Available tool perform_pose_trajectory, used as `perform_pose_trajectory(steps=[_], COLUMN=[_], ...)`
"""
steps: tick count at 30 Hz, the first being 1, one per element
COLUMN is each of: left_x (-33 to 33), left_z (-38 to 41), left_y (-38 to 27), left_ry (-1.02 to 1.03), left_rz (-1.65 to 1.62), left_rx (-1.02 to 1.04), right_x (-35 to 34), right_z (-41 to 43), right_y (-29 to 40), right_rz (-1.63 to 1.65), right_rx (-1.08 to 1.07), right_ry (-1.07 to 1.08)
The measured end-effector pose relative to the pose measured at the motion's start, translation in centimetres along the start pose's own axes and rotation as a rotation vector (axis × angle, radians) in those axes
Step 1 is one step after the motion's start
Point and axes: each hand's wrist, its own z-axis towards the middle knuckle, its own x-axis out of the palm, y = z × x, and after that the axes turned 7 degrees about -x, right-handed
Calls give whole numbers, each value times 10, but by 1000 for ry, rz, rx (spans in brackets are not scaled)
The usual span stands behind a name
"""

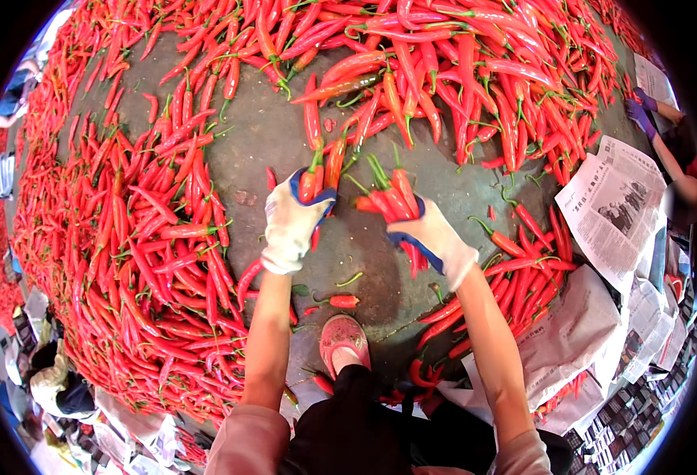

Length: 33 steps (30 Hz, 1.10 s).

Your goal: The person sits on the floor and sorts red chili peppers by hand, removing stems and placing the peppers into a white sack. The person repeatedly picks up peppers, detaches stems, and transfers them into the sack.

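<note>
Both my hands wear white knitted gloves with blue-coated palms and fingers. My left hand [299,217] is closed around a few red chili peppers [308,185], their green stems pointing away from me. A bunch of several red chilies [397,200] is gripped in my right hand [428,234], with stems up and tips hanging below the palm. The two bunches are held apart above the grey floor. Loose chilies of the far heap [464,71] lie just beyond my left hand, one orange-red chili [336,157] close against its bunch.
A large chili heap [164,267] spreads at left. At right, a smaller pile [521,285] lies by a paper-covered bundle [574,332] and newspaper sheets [616,208]. My red shoe [344,341] stands near a short chili [344,301]. Another person's purple-gloved hands [641,116] show at far right.
</note>
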Motion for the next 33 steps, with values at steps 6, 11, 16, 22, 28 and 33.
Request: perform_pose_trajectory(steps=[6, 11, 16, 22, 28, 33], left_x=[-4, 16, -6, -31, -47, -58], left_z=[3, 9, -8, -45, -26, 32], left_y=[-5, -14, -1, 81, 78, 34], left_ry=[-80, -109, 77, 165, 508, 105], left_rz=[-74, 471, 202, -1249, -1855, -907], left_rx=[0, 207, 146, -231, -217, 51], right_x=[-10, -3, -9, -16, -19, -12], right_z=[-33, -33, -22, 49, 74, 43], right_y=[-9, 1, 27, 46, 50, 47], right_rz=[594, 513, -568, -1504, -1702, -1281], right_rx=[81, 76, -358, -756, -819, -798], right_ry=[15, -104, -480, -208, 21, -24])
